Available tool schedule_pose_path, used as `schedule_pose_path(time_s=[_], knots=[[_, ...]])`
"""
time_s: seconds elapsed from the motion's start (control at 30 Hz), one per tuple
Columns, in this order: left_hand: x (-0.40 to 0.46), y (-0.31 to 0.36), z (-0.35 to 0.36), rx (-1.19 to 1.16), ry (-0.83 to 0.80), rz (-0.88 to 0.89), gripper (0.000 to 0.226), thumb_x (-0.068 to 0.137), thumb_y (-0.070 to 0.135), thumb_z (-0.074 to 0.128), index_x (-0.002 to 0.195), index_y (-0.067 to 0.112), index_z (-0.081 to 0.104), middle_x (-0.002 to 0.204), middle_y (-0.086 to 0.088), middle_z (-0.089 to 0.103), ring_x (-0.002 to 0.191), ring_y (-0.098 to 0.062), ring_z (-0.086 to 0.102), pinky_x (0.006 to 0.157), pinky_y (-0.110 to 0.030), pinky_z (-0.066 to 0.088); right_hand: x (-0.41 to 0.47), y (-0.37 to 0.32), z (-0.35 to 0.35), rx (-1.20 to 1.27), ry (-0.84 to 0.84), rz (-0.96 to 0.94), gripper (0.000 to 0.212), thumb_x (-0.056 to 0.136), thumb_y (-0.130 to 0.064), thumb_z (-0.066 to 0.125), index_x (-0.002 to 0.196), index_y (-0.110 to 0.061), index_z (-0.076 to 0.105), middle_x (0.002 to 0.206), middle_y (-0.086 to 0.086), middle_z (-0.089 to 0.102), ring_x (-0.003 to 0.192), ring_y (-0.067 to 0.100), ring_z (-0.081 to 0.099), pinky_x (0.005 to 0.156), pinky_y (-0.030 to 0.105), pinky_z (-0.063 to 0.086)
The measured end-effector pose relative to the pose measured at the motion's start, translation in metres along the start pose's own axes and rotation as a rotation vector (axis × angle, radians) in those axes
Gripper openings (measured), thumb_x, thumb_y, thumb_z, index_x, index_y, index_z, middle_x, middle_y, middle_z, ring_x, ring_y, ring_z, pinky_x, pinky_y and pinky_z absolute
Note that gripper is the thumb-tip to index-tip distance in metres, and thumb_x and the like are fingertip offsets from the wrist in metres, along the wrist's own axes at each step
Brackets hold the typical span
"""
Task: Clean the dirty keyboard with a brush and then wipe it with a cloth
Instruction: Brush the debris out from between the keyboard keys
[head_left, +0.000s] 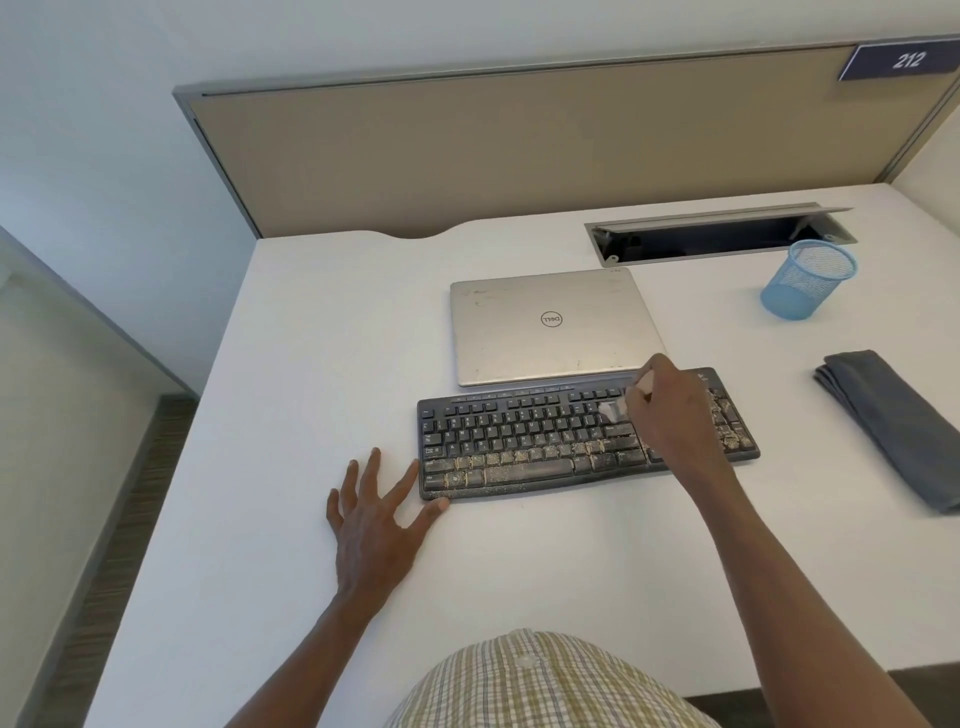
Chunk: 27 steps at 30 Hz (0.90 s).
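A black keyboard (519, 436) lies across the middle of the white desk (311, 364). Pale grit covers its lower rows and right end, while the upper left rows look darker and cleaner. My right hand (670, 410) grips a small brush (613, 408), whose pale bristles touch the keys right of centre. A bit of its light handle shows above my fingers. My left hand (376, 512) lies flat on the desk with fingers spread, thumb and forefinger touching the keyboard's left front corner. A folded grey cloth (893, 421) rests at the desk's right side.
A closed silver laptop (550, 327) sits directly behind the keyboard. A blue mesh cup (808, 280) stands at the back right, in front of an open cable tray (717, 236). A tan partition (519, 145) bounds the desk's far edge.
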<state>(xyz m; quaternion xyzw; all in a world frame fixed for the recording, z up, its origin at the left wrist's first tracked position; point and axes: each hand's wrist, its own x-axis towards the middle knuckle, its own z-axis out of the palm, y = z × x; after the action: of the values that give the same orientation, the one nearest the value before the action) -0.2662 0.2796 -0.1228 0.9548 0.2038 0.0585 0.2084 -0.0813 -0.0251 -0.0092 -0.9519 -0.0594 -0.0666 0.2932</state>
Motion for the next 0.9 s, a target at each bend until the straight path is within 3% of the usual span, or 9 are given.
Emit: schedule_pose_path(time_s=[0.37, 0.5, 0.6, 0.73, 0.9], knots=[[-0.0001, -0.0017, 0.0016, 0.000, 0.010, 0.007, 0.077, 0.080, 0.089, 0.033, 0.144, 0.049, 0.051, 0.168, -0.002, 0.023, 0.156, -0.025, 0.009, 0.124, -0.051, 0.007, -0.0006, -0.0045, -0.0078, 0.017, 0.002, 0.030, 0.002, 0.090, -0.007, 0.054, 0.089, -0.007, 0.056, 0.067, 0.009, 0.062, 0.059, 0.024, 0.061, 0.050, 0.031, 0.050], [-0.0002, -0.0015, 0.0017, -0.002, 0.012, 0.015, 0.076, 0.081, 0.088, 0.034, 0.144, 0.048, 0.051, 0.168, -0.002, 0.023, 0.156, -0.025, 0.009, 0.123, -0.051, 0.006, -0.0020, -0.0042, -0.0040, 0.011, -0.011, 0.022, 0.002, 0.090, -0.007, 0.055, 0.089, -0.007, 0.056, 0.068, 0.008, 0.062, 0.058, 0.020, 0.058, 0.046, 0.024, 0.041], [-0.0001, -0.0020, 0.0021, 0.000, 0.010, 0.008, 0.076, 0.081, 0.089, 0.032, 0.144, 0.050, 0.050, 0.168, -0.002, 0.022, 0.156, -0.025, 0.008, 0.124, -0.051, 0.005, -0.0003, -0.0063, -0.0056, -0.043, -0.022, 0.019, 0.002, 0.090, -0.009, 0.055, 0.091, -0.007, 0.056, 0.072, 0.009, 0.063, 0.065, 0.024, 0.061, 0.051, 0.029, 0.048], [-0.0006, -0.0013, 0.0019, -0.005, 0.013, 0.011, 0.077, 0.080, 0.089, 0.032, 0.144, 0.049, 0.050, 0.168, -0.002, 0.022, 0.156, -0.025, 0.008, 0.124, -0.050, 0.005, -0.0014, -0.0079, -0.0025, -0.032, -0.015, 0.020, 0.003, 0.092, -0.008, 0.053, 0.091, -0.007, 0.055, 0.069, 0.007, 0.060, 0.061, 0.023, 0.058, 0.045, 0.025, 0.039], [0.0005, -0.0018, 0.0016, 0.000, 0.005, 0.005, 0.078, 0.080, 0.090, 0.031, 0.144, 0.050, 0.049, 0.168, -0.001, 0.021, 0.156, -0.024, 0.007, 0.124, -0.050, 0.004, 0.0031, -0.0099, -0.0061, -0.026, 0.007, 0.021, 0.002, 0.091, -0.008, 0.054, 0.091, -0.007, 0.055, 0.071, 0.008, 0.062, 0.063, 0.022, 0.060, 0.047, 0.025, 0.042]])
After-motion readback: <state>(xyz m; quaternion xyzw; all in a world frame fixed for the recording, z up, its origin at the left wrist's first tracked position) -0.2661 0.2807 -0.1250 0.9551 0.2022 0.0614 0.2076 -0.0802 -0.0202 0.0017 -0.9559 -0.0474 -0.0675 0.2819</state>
